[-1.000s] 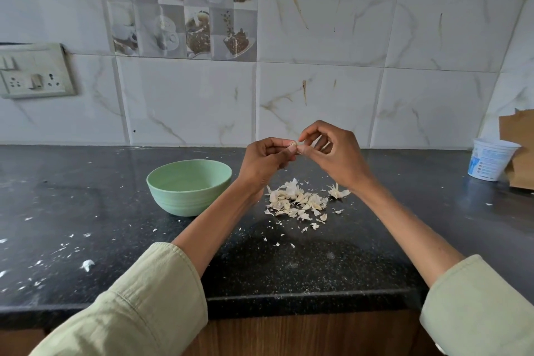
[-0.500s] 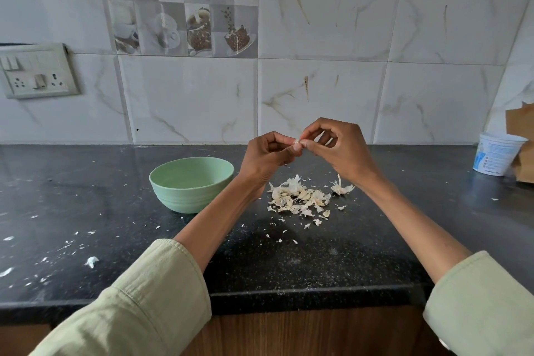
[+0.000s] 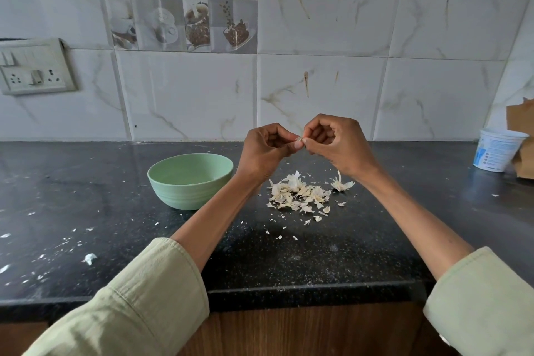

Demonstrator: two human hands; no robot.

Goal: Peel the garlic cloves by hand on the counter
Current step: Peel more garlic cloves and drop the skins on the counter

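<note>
both hands, left hand (image 3: 264,150) & right hand (image 3: 338,144), pinch garlic clove (image 3: 298,139); green bowl (image 3: 189,179) inside unclear.

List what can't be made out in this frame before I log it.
1. Garlic clove, head view: only a pale sliver shows between the left hand and right hand; curled fingers hide how much skin remains.
2. Green bowl: its near wall hides the bottom, so any contents can't be seen.
3. White tub: label print too small to read.
4. Brown paper: cut off by the right edge.
</note>
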